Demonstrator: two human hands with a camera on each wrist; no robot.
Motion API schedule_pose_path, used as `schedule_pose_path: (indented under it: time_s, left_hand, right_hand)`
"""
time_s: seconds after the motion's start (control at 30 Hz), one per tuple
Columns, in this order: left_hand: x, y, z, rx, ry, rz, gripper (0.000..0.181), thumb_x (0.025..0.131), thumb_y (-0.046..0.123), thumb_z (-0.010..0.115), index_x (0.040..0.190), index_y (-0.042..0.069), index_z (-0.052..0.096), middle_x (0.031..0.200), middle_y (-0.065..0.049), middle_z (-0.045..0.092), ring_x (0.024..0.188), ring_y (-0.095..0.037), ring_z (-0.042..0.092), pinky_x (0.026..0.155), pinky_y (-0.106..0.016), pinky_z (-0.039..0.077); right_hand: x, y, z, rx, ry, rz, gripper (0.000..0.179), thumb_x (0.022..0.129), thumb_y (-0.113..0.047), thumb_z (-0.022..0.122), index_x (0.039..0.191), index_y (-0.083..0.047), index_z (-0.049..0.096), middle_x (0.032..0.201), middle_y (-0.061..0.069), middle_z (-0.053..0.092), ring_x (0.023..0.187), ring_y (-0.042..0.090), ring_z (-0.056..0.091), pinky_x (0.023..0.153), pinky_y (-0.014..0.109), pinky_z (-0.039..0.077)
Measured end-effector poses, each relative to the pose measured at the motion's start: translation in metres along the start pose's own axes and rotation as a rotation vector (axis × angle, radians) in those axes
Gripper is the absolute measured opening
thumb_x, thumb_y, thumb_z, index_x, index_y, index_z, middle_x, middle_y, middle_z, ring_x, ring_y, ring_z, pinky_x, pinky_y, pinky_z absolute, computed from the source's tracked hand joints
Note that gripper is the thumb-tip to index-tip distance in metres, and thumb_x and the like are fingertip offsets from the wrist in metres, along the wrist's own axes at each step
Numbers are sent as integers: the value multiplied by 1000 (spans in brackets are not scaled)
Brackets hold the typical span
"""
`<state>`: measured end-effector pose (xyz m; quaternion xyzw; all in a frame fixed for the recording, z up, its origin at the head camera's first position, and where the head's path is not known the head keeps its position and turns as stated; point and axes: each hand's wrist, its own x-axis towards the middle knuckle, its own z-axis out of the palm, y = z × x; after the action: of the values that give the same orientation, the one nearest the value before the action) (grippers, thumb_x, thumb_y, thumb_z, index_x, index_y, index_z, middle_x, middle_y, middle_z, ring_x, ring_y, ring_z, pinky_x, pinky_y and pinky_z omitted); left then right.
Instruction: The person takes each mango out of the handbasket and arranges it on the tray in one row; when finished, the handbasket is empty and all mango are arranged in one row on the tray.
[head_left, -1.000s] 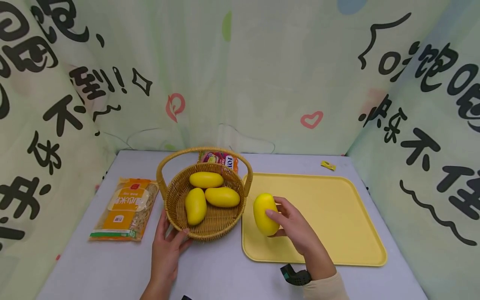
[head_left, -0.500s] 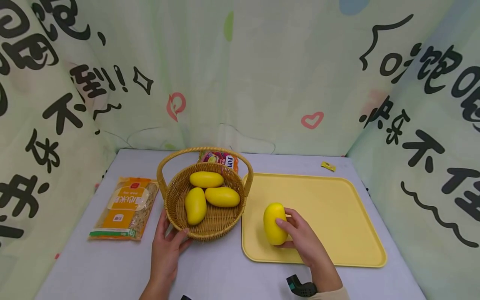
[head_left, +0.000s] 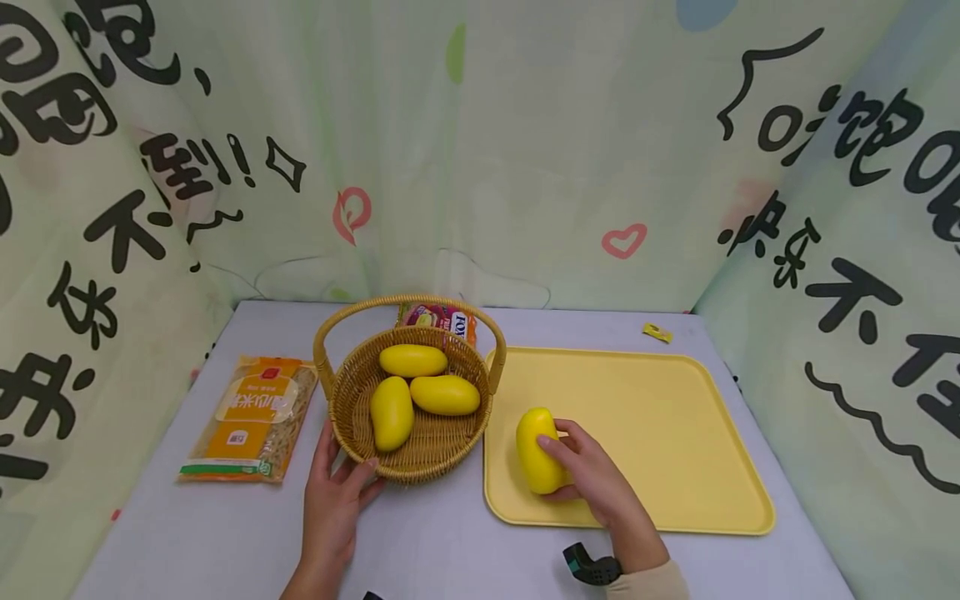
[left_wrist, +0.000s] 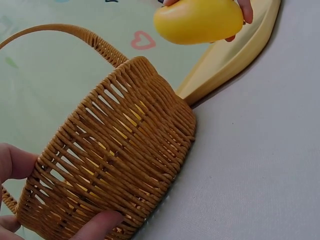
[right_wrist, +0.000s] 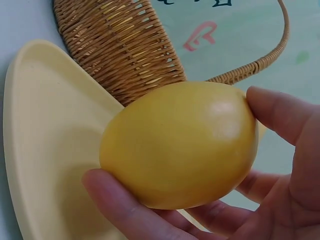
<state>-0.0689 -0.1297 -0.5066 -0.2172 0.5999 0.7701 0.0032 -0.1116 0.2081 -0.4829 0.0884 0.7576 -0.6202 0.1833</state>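
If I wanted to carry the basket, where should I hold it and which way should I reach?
The top middle of the handle is probably best, reaching down from above. It arches high over the basket and above the three yellow fruits inside, so your fingers could wrap round it, and the basket should hang fairly level.

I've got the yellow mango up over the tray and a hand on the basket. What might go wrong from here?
The smooth, rounded yellow mango sits in the fingers of the right hand above the tray, so it could slip and drop.

If it goes toward the basket, it might catch the arched handle.

The left hand touches the basket's near side; a push could jostle the three mangoes inside.
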Motion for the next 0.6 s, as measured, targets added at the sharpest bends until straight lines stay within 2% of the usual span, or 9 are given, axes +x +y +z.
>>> schedule_pose_path:
  time_s: [0.17, 0.33, 0.4, 0.53, 0.6]
  left_hand:
    - [0, 0, 0, -4, 1, -6, 99, 100, -1, 63, 170, 44, 8, 178, -3, 12, 151, -33, 40, 95, -38, 64]
    - [0, 0, 0, -1, 4, -7, 99, 101, 0, 63, 170, 45, 8, 178, -2, 12, 152, -33, 40, 95, -39, 64]
    - [0, 1, 0, 1, 3, -5, 99, 101, 0, 63, 170, 45, 8, 177, -3, 13, 152, -33, 40, 95, -40, 63]
    - [0, 1, 0, 7, 4, -3, 99, 101, 0, 63, 170, 44, 8, 177, -3, 13, 152, -33, 40, 96, -41, 63]
    - [0, 1, 0, 8, 5, -3, 99, 100, 0, 63, 170, 44, 8, 177, -3, 13, 151, -33, 40, 96, -41, 63]
  right_hand:
    - [4, 1, 6, -82, 41, -19, 59, 102, -42, 68, 150, -11, 51, 134, 22, 59, 100, 30, 67, 69, 49, 68]
    - [4, -4, 9, -283, 115, -55, 62, 99, -45, 71, 150, -15, 53, 138, 20, 59, 104, 30, 65, 68, 39, 67]
    - [4, -6, 10, -385, 145, -93, 61, 99, -45, 71, 149, -14, 54, 139, 20, 61, 109, 32, 65, 76, 41, 66]
    - [7, -8, 13, -569, 196, -177, 61, 101, -41, 70, 149, -7, 55, 138, 21, 65, 117, 36, 64, 98, 54, 58]
    - [8, -9, 15, -624, 207, -194, 61, 102, -40, 69, 149, -4, 55, 138, 21, 67, 117, 36, 63, 103, 57, 54]
